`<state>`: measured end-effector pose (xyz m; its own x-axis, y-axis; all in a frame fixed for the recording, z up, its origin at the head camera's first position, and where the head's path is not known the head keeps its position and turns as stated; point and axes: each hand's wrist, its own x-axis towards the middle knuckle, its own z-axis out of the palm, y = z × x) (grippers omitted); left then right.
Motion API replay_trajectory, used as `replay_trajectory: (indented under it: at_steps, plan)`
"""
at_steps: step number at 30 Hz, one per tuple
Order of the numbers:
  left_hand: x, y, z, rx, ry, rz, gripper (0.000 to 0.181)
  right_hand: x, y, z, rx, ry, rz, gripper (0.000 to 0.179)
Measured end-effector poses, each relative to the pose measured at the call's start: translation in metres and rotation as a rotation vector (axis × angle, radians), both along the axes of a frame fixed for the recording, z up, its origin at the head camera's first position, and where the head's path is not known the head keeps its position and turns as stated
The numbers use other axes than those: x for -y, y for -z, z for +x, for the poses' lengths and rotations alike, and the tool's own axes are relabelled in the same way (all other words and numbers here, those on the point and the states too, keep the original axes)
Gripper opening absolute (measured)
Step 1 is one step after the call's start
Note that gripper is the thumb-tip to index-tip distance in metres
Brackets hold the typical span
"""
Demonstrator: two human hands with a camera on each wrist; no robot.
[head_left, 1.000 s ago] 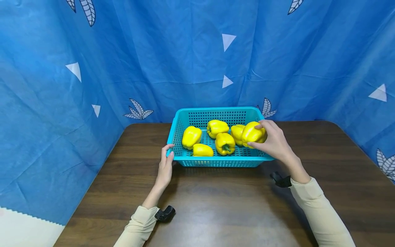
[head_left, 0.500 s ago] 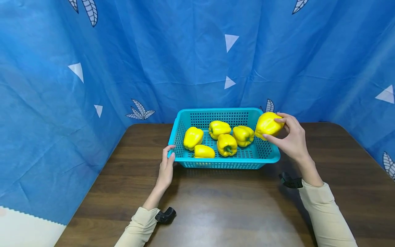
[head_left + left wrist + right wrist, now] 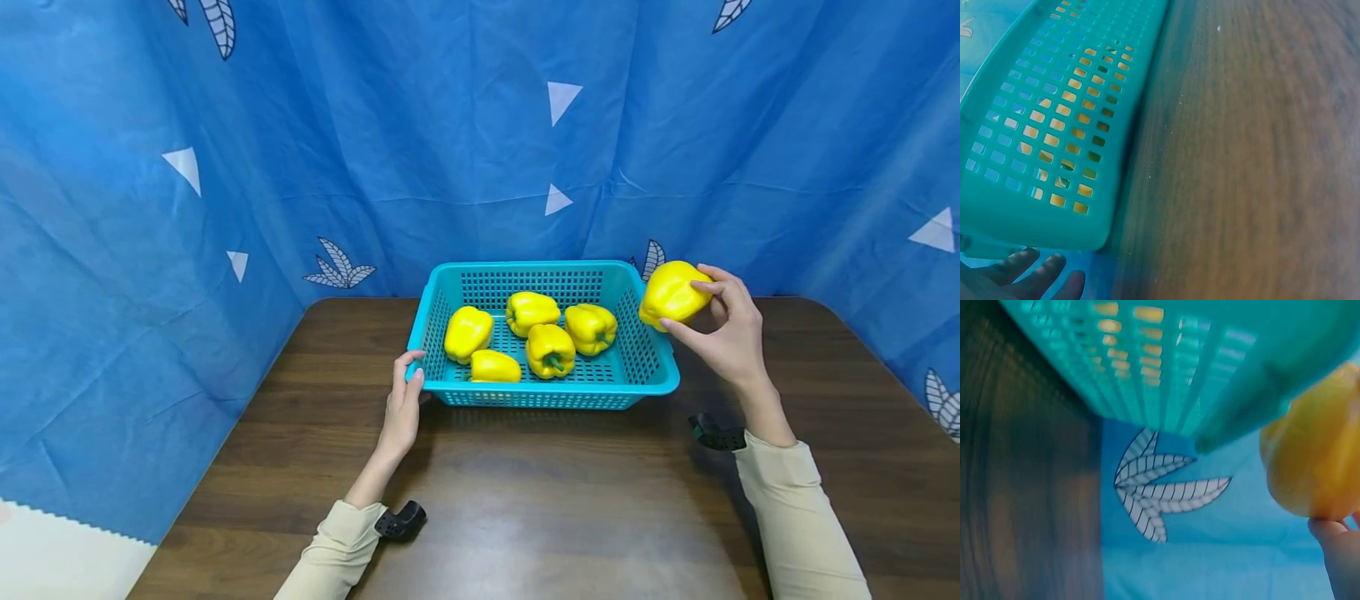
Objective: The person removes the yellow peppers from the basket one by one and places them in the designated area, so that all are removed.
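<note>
My right hand [image 3: 723,325] grips a yellow bell pepper [image 3: 675,292] between thumb and fingers, held up over the right rim of a turquoise plastic basket [image 3: 540,397]. In the right wrist view the same bell pepper [image 3: 1310,450] shows at the right edge, with a fingertip under it. At the basket's front left corner, my left hand [image 3: 403,404] holds the rim with thumb and fingers. The left wrist view has several left-hand fingers [image 3: 1044,275] just below the basket's end. Inside the basket lie several more yellow bell peppers, one of them [image 3: 550,351] with its green stem facing me.
The basket stands on a dark brown wooden table [image 3: 540,500], near its back edge. A blue curtain [image 3: 420,125] with white triangles and leaf prints hangs behind and at the sides. Black wrist cameras [image 3: 401,522] sit on both forearms. A white surface [image 3: 60,554] shows at lower left.
My right hand has lifted the yellow bell pepper out of the basket's right end and moved it right and up, past the rim. The left hand keeps its hold on the corner.
</note>
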<state>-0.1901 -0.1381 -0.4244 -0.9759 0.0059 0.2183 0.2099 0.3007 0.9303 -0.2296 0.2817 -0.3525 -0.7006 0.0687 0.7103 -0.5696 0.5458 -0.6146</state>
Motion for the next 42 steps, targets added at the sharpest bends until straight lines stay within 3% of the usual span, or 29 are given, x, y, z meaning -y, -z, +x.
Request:
replay_trajectory:
  at_steps: [13, 21, 24, 27, 32, 35, 42]
  plan:
    - [-0.001, -0.001, 0.001, -0.017, -0.016, -0.001, 0.038, -0.030, 0.011, -0.006, -0.010, -0.007, -0.043, 0.057]
    - [-0.001, 0.000, -0.001, -0.031, -0.013, -0.012, 0.038, -0.045, 0.019, -0.006, 0.060, 0.112, 0.049, 0.055]
    - [-0.001, 0.000, -0.001, -0.022, -0.008, -0.003, 0.038, -0.048, 0.025, -0.005, 0.096, 0.120, 0.067, 0.054]
    - [-0.001, 0.001, 0.000, -0.016, -0.005, 0.004, 0.039, -0.053, 0.035, -0.008, 0.127, 0.112, 0.083, 0.054]
    - [-0.001, 0.000, 0.001, -0.004, -0.006, 0.007, 0.038, -0.074, 0.074, -0.029, 0.155, 0.111, 0.095, 0.055]
    - [-0.001, -0.001, 0.001, -0.004, -0.010, 0.008, 0.038, -0.080, 0.087, -0.035, 0.199, 0.099, 0.108, 0.055]
    - [-0.001, 0.000, 0.001, -0.020, -0.008, -0.012, 0.039, -0.060, 0.065, -0.017, 0.380, 0.086, 0.205, 0.054]
